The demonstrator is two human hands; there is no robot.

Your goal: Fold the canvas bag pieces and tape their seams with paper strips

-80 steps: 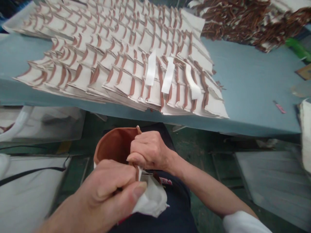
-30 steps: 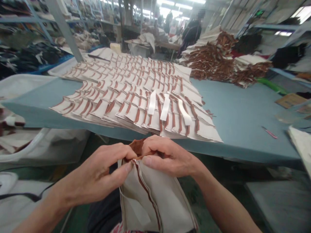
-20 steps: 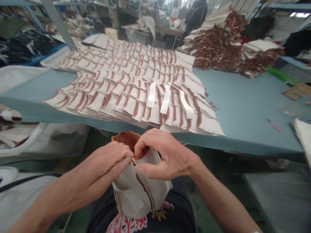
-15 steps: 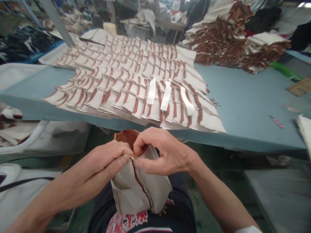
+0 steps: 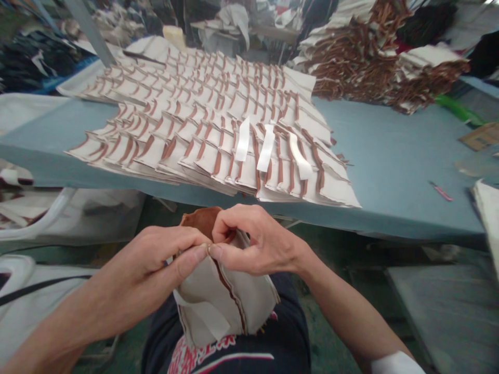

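Lower centre: our left hand (image 5: 156, 265) and right hand (image 5: 251, 244) pinch a cream pouch (image 5: 230, 301) by fingertips; that slight grip, seemingly, could slip.

Light's pretty bright and even, coming from above, so the blue table (image 5: 390, 156) and the fanned cream pieces (image 5: 187, 119) look flat, with thin soft shadows between the layers. Under the table's near edge it goes dim and greenish. The left hand (image 5: 156, 270) and right hand (image 5: 253, 244) are fairly sharp, putting faint shade on the cloth pouch (image 5: 222, 301) they pinch. The far piles (image 5: 370, 62) and the corners smear, and the wide lens bows the table edge.
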